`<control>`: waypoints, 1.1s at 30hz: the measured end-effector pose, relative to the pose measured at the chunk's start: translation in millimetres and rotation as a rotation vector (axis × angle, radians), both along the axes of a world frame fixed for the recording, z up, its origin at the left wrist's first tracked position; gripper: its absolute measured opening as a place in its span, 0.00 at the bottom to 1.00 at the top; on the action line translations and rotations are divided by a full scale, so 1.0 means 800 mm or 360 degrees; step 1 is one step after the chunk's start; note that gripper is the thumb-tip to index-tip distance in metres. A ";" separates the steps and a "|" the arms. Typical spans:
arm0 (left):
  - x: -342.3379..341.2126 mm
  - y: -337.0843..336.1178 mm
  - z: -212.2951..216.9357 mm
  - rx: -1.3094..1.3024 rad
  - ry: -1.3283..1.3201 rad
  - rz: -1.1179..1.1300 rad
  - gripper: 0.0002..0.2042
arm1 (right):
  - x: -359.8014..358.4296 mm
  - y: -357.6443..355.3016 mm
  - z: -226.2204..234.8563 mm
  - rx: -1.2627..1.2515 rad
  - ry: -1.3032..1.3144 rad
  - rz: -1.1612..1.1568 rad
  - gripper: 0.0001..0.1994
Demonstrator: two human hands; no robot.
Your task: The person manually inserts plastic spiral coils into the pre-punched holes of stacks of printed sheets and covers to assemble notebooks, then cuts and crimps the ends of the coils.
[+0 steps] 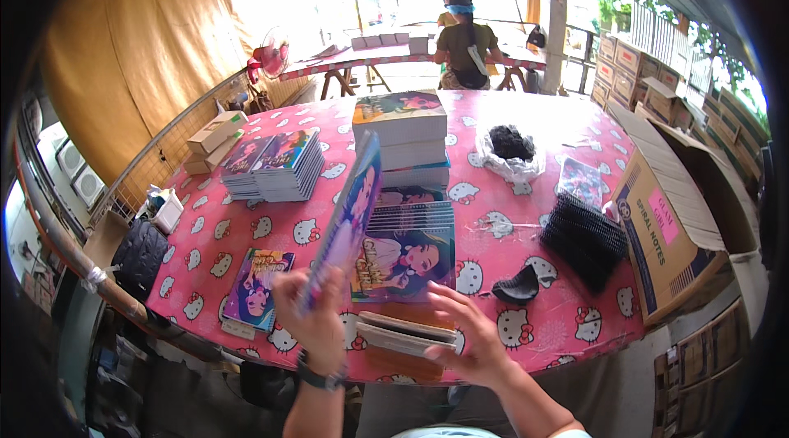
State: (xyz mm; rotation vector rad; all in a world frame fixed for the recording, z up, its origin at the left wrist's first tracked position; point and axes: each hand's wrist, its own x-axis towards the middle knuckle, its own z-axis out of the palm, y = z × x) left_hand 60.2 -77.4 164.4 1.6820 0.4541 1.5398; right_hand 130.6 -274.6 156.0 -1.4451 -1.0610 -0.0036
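So the notebook (353,208) in the left hand's (316,315) grip is up off the bench (205,216), stood nearly on edge and leaning, top end tipped to the right. You get its cover at a steep angle: purple and blue with a drawn figure, kinda blurry. Just right of it there's a pile (407,257) lying flat, top cover face up, a dark-haired cartoon figure with gold lettering, and the ones behind overlap in neat steps. On the near side of that sits a brown block (403,366) with pale strips running across it, can't tell what they're made of.
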 end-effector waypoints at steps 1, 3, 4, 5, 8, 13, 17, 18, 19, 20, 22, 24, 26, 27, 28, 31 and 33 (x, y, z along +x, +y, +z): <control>0.001 -0.033 0.001 0.0187 -0.0150 -0.0077 0.14 | -0.011 0.015 0.009 0.0051 -0.0090 0.0023 0.29; -0.003 -0.077 -0.027 0.0414 -0.0270 -0.0356 0.13 | -0.026 0.034 0.012 0.0191 -0.0163 0.0023 0.31; -0.003 -0.089 -0.036 0.0441 -0.0251 -0.0595 0.14 | -0.029 0.035 0.009 0.0269 -0.0158 -0.0037 0.31; -0.006 -0.092 -0.037 0.0514 -0.0085 -0.0762 0.17 | -0.030 0.035 -0.016 0.0376 -0.0039 -0.0168 0.28; -0.021 -0.092 -0.019 0.0717 0.0323 -0.1194 0.27 | -0.012 0.003 -0.026 0.0453 0.0395 -0.0175 0.21; 0.007 -0.017 0.025 0.0416 -0.0003 -0.0533 0.30 | 0.016 -0.049 0.006 0.0266 0.0033 -0.0006 0.15; -0.010 0.034 -0.019 -0.0437 0.0116 -0.1411 0.18 | 0.031 -0.058 0.001 0.0025 0.0006 0.0084 0.18; -0.008 0.031 -0.025 -0.0359 0.0034 -0.1387 0.15 | 0.031 -0.058 -0.005 -0.0056 0.0016 0.0071 0.18; -0.008 0.029 -0.031 -0.0280 -0.0049 -0.1361 0.12 | 0.032 -0.059 -0.013 -0.0137 0.0024 0.0058 0.19; -0.009 0.029 -0.037 -0.0391 -0.0136 -0.1282 0.12 | 0.040 -0.066 -0.029 -0.0416 -0.0136 0.0072 0.17; -0.010 0.030 -0.043 -0.0429 -0.0170 -0.1350 0.12 | 0.038 -0.071 -0.060 -0.0446 -0.0190 -0.0107 0.14; -0.016 0.030 -0.045 -0.0500 -0.0211 -0.1451 0.12 | 0.027 -0.074 -0.073 -0.0447 -0.0216 -0.0265 0.10; -0.021 0.025 -0.039 -0.0466 -0.0124 -0.1457 0.12 | 0.027 -0.074 -0.077 -0.0434 -0.0172 -0.0235 0.10; -0.022 0.025 -0.037 -0.0445 -0.0094 -0.1464 0.12 | 0.028 -0.073 -0.078 -0.0428 -0.0163 -0.0223 0.10; -0.023 0.033 -0.048 -0.0311 -0.0049 -0.1380 0.12 | 0.028 -0.072 -0.082 -0.0486 -0.0170 -0.0179 0.10; -0.034 0.040 -0.062 -0.0349 0.0307 -0.1285 0.12 | 0.031 -0.076 -0.106 -0.0783 -0.0174 -0.0092 0.10; -0.043 0.056 -0.084 -0.0350 0.0504 -0.1183 0.13 | 0.039 -0.079 -0.113 -0.0985 -0.0374 -0.0060 0.10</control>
